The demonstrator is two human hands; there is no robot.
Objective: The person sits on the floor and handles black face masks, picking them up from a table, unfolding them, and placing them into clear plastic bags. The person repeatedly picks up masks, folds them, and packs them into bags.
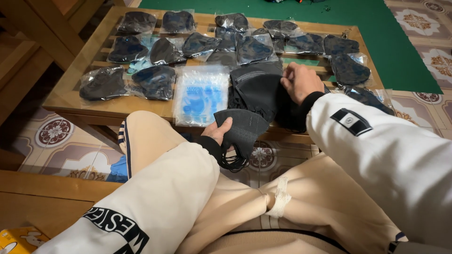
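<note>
1. Head view: the left hand [217,133] pinches one black mask [242,129] just off the table's [70,96] near edge, thumb on top, straps dangling, held clear of the rest.
2. The right hand [300,82] rests curled on the mask stack [259,89] near that edge, steadying it.
3. The mask is folded, matte, unbagged; bagged masks [155,49] cover the far side.

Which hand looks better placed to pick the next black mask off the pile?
Probably the right hand: it already rests on the pile of loose black masks on the table. The left hand is busy holding one black mask.
</note>
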